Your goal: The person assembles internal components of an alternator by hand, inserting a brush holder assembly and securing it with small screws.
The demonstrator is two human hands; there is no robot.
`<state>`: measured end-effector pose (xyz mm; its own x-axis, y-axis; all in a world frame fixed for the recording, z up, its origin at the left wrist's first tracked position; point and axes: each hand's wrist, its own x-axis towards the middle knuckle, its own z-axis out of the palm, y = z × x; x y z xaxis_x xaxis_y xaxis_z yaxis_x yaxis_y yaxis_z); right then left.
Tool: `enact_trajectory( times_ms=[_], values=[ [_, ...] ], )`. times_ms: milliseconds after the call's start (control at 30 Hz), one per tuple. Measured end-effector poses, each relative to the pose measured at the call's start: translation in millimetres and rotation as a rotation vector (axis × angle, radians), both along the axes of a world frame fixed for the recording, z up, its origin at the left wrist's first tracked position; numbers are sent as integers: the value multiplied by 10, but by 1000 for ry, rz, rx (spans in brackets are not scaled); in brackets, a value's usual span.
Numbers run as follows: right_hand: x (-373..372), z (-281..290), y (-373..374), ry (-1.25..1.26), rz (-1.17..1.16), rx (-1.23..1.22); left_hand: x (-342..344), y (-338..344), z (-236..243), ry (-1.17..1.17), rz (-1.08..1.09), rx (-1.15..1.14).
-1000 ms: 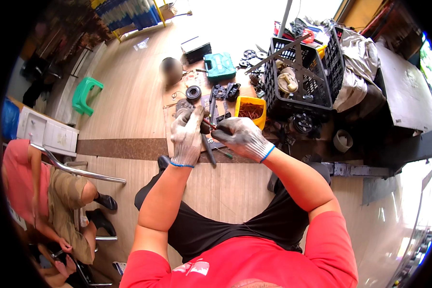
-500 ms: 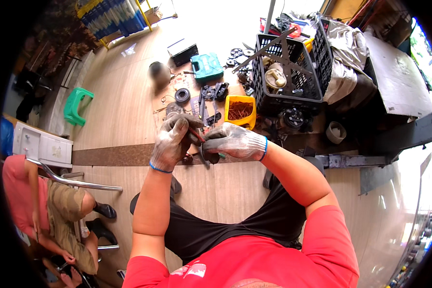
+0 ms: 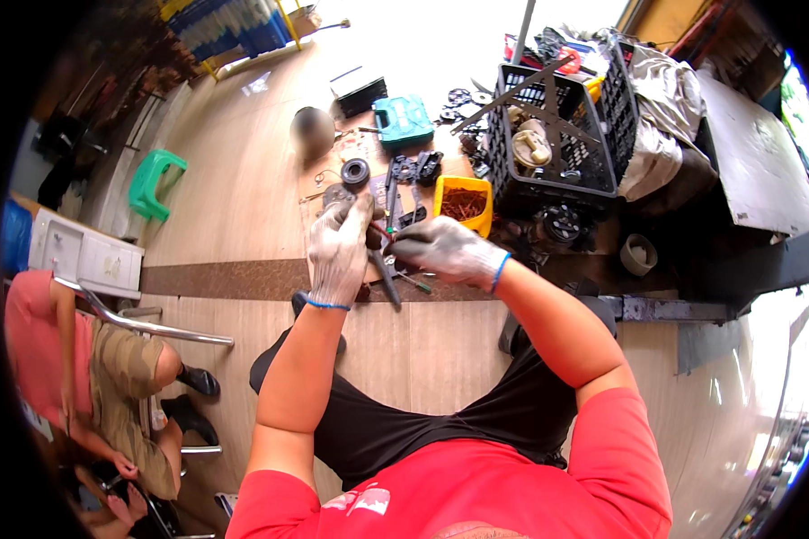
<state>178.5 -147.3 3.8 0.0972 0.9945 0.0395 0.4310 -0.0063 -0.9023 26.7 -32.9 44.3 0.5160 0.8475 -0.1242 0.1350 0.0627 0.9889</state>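
Note:
Both my hands wear whitish knit gloves with blue cuffs and meet in front of me, above the floor. My left hand (image 3: 340,250) is closed, its back toward me, with a dark part showing at its fingertips. From the right, my right hand (image 3: 449,249) pinches a thin red rod (image 3: 381,231) that runs across to the left fingers. The fingers hide most of what is held. Just below them lie a dark-handled tool (image 3: 386,283) and a green-handled screwdriver (image 3: 415,283). A black ring-shaped part (image 3: 355,172) rests beyond the left hand.
Past my right hand stands a yellow container (image 3: 489,210) of reddish-brown bits. A teal case (image 3: 403,120) and an open black box (image 3: 360,92) lie farther off. A black crate (image 3: 557,194) holds metal parts. At left are a green stool (image 3: 157,182) and a seated person (image 3: 49,341).
My left hand has turned so its back shows more, fingers upward. The right hand has tilted and shifted slightly right. More of the dark-handled tool beneath shows; the whole view has shifted a little.

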Motion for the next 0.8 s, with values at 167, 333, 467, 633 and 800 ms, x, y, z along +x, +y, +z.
enact_trajectory(
  times_ms=[167,333,467,633,800],
  values=[
    [228,-67,16,90,-103,99,-26,198,-112,-199,55,-98],
    [24,142,-10,55,-128,10,-80,135,-54,-121,49,-60],
    [-176,183,1,-153,-129,74,-39,42,-21,-86,39,-13],
    [-204,155,18,-265,-181,72,6,-62,2,-24,37,43],
    [-38,328,-74,-20,84,67,-126,95,97,-223,-331,-95]
  ],
)
